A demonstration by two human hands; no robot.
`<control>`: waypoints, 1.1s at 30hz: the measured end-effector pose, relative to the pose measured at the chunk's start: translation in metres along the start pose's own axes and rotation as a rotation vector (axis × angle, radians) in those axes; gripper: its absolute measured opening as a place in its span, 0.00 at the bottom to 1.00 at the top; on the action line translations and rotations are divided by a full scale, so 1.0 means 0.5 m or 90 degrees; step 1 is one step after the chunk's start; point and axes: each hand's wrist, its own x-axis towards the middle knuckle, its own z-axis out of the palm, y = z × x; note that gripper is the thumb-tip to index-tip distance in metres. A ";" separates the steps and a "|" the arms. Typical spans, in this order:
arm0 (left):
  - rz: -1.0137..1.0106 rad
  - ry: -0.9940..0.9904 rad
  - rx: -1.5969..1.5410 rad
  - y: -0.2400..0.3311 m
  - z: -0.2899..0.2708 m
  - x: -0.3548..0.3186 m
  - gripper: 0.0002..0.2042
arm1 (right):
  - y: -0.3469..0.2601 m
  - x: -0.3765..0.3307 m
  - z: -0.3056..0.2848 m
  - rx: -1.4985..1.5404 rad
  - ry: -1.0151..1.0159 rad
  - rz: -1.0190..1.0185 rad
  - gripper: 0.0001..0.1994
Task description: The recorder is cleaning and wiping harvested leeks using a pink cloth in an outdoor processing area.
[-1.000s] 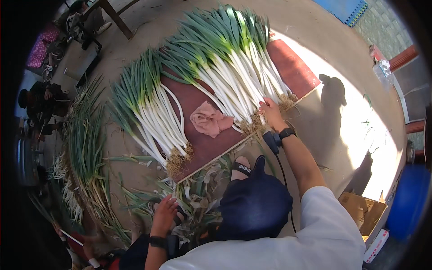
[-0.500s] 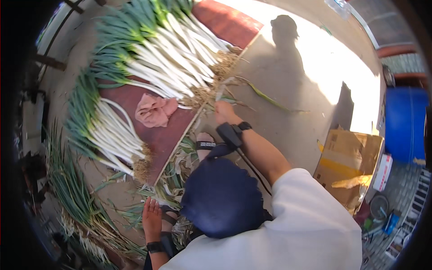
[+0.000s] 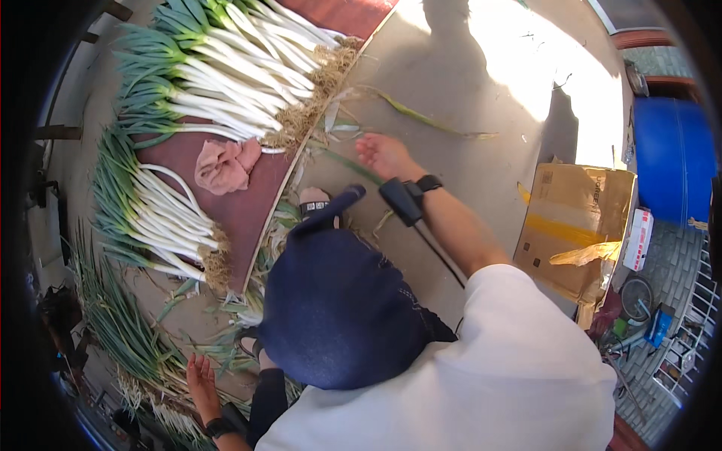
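Sunlit concrete floor [image 3: 481, 128]: trimmed leeks [image 3: 226, 68] lie stacked on the board [image 3: 248, 203]; right hand [image 3: 383, 154] empty, spread beside it; left hand [image 3: 199, 379] open on untrimmed leeks [image 3: 120, 331].

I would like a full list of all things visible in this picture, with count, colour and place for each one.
upper leek bundle: one pile, white stalks with green tops, on the board at the top.
lower leek bundle: one pile, white and green, on the board's left part.
board: one, reddish-brown, flat on the ground.
cloth: one, pink, crumpled on the board between the bundles.
loose leeks: a heap, green, on the ground at lower left.
cardboard box: one, brown, on the ground at right.
barrel: one, blue, far right.
left hand: one, open, by the loose leeks.
right hand: one, open and holding nothing, above the ground near the upper bundle's roots.
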 end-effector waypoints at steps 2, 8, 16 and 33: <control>-0.003 0.001 0.019 -0.006 -0.042 -0.016 0.26 | -0.086 -0.043 -0.115 -0.112 -0.083 -0.091 0.08; -0.055 0.015 0.059 -0.017 -0.114 -0.069 0.27 | -0.245 -0.197 -0.256 -0.334 0.150 -0.216 0.07; 0.066 0.040 -0.097 0.015 -0.135 -0.163 0.24 | -0.194 -0.242 -0.206 -0.458 0.090 -0.166 0.08; 0.386 -0.144 -0.685 0.000 0.014 -0.496 0.16 | -0.153 -0.713 0.489 -0.467 -0.780 -0.748 0.17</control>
